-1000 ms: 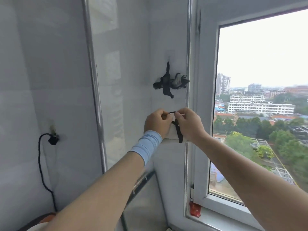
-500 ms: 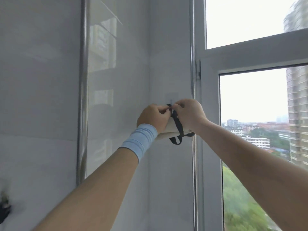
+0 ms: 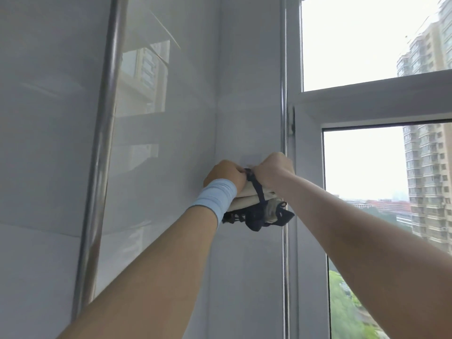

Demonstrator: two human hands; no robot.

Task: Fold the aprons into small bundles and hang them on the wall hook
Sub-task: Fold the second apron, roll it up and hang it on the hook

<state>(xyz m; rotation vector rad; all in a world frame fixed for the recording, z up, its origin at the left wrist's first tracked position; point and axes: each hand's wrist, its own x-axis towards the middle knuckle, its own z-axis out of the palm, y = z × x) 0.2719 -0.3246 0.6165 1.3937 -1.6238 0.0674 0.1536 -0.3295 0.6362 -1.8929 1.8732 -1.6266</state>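
A folded cream apron bundle (image 3: pixel 247 195) tied with a dark strap (image 3: pixel 256 188) is held up against the grey wall. My left hand (image 3: pixel 225 174), with a light blue wristband, grips the bundle and strap from the left. My right hand (image 3: pixel 272 168) grips the strap loop from the right, knuckles touching the left hand. Just below the bundle hangs a dark bundle with straps (image 3: pixel 259 216), pressed to the wall. The wall hook itself is hidden behind my hands.
A vertical metal pipe (image 3: pixel 102 152) runs down the glossy wall on the left. A thin metal rail (image 3: pixel 283 118) and the white window frame (image 3: pixel 308 192) stand right beside my hands. Buildings and trees show through the glass.
Both hands have carried the cream bundle upward to the spot on the wall where the dark bundle hangs. The dark bundle now shows just under the cream one. The view has tilted upward.
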